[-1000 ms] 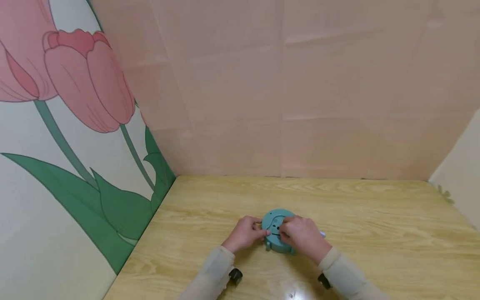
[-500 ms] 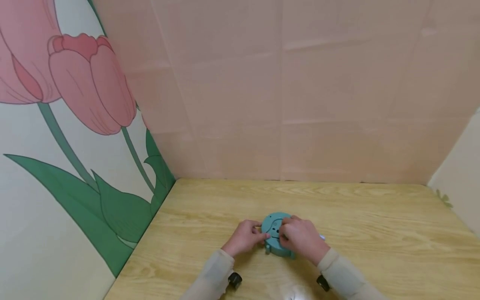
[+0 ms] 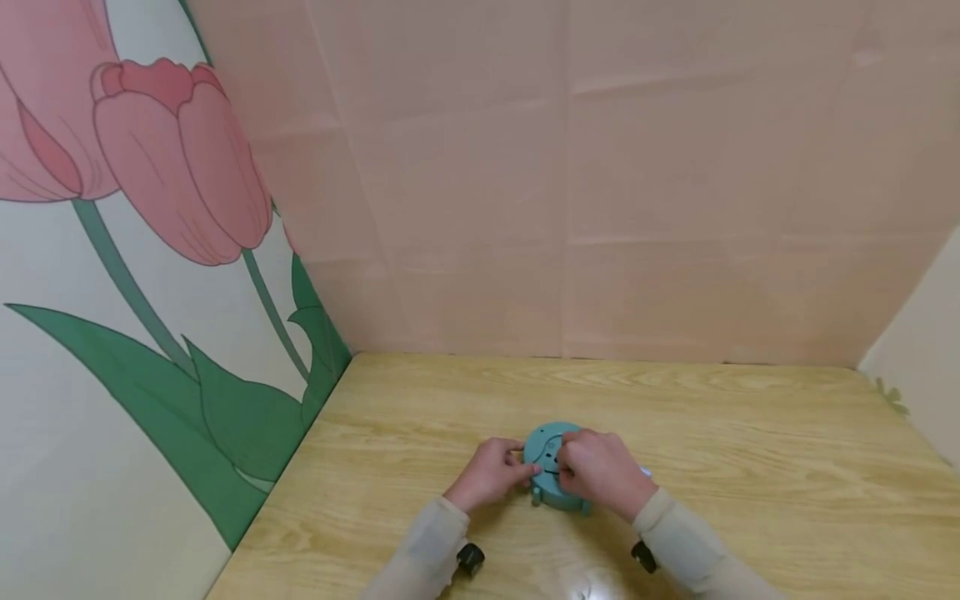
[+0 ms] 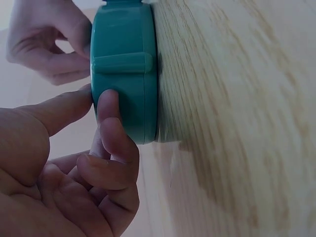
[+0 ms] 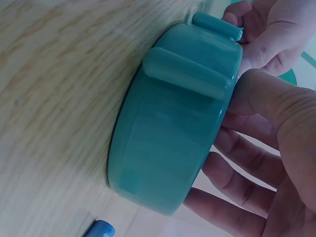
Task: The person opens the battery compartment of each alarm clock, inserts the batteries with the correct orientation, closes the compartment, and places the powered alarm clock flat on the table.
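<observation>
A round teal clock (image 3: 546,450) with short stubby feet lies flat on the table, its back turned up. Dark holes and a slit show on that back. The left hand (image 3: 491,475) grips the clock's left edge, thumb on the back and a fingertip against the side wall, as the left wrist view shows. Over the right part of the back, the right hand (image 3: 603,475) has its thumb and forefinger drawn together against the surface. Whatever small part they pinch is hidden. Its other fingers are spread loosely in the right wrist view (image 5: 247,163).
A small blue cylinder (image 5: 100,228) lies on the wooden table (image 3: 750,467) to the right of the clock, mostly hidden by the right hand in the head view. A pink-covered wall (image 3: 562,208) rises behind the table, and a tulip-painted wall (image 3: 157,333) borders it at left.
The right hand's fingers shift slightly over the clock's back. The left hand and the clock stay in place; the whole head view moves a little.
</observation>
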Tool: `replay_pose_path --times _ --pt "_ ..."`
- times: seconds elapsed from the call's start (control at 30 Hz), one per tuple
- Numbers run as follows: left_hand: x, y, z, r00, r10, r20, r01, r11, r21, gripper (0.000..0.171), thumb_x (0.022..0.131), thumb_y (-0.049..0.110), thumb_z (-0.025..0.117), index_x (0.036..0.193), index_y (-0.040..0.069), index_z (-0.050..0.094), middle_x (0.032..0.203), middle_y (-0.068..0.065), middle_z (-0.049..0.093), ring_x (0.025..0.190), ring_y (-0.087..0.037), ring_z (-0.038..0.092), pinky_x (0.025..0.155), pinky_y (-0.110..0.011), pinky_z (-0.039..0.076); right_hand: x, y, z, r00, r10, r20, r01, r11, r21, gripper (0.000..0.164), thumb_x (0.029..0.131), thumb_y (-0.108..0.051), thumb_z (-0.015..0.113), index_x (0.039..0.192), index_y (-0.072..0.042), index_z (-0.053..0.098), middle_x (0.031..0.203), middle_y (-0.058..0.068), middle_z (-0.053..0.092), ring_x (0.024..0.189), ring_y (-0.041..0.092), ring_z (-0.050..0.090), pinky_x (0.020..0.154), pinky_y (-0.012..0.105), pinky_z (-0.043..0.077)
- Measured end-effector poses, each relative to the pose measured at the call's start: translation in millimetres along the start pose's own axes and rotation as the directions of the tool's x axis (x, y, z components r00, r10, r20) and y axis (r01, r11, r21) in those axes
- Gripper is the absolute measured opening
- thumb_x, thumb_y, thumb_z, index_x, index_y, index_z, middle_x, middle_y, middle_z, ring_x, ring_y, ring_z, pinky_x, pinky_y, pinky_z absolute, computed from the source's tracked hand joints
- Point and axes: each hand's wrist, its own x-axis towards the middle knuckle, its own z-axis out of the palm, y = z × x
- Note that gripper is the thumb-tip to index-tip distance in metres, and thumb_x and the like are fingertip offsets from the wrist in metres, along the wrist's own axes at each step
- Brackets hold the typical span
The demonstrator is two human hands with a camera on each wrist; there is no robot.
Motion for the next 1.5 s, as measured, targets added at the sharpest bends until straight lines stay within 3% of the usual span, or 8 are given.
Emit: replay_pose_path --times 0.6,1.1,1.5 --pt "2.4 -5.6 0.5 1.0 0.016 0.008 -0.016 1.0 -0.001 0.052 0.094 0.024 0.072 0.139 0.002 0.057 0.069 -0.01 0.069 0.043 -0.008 0.036 0.04 -0.022 0.028 -5.6 4.0 2.0 0.999 -0.028 -0.022 0.028 1.0 -0.014 0.012 0.076 -0.013 0.077 0.073 -0.023 0.07 0.071 -0.011 0.055 0.059 0.003 0.04 0.046 0.018 0.035" --pt "1.4 -3.3 -0.6 1.0 0.025 0.014 -0.025 1.0 -0.001 0.053 0.095 0.025 0.071 0.14 0.002 0.055 0.071 -0.009 0.071 0.043 -0.008 0.037 0.04 -0.023 0.029 -9.2 6.1 5.5 0.993 -0.067 -0.097 0.069 0.997 0.019 0.025 0.082 -0.008 0.072 0.078 -0.025 0.054 0.073 -0.015 0.049 0.06 0.004 0.037 0.044 0.018 0.029" --pt "1.0 -3.0 0.8 1.0 0.003 0.008 -0.003 1.0 0.018 0.054 0.095 0.025 0.071 0.14 0.002 0.055 0.072 -0.008 0.071 0.046 -0.008 0.041 0.041 -0.022 0.031 -12.5 7.4 8.3 0.992 -0.1 -0.075 0.104 0.993 0.054 0.014 0.08 -0.012 0.078 0.084 -0.025 0.076 0.084 -0.014 0.063 0.076 0.006 0.056 0.06 0.023 0.049"
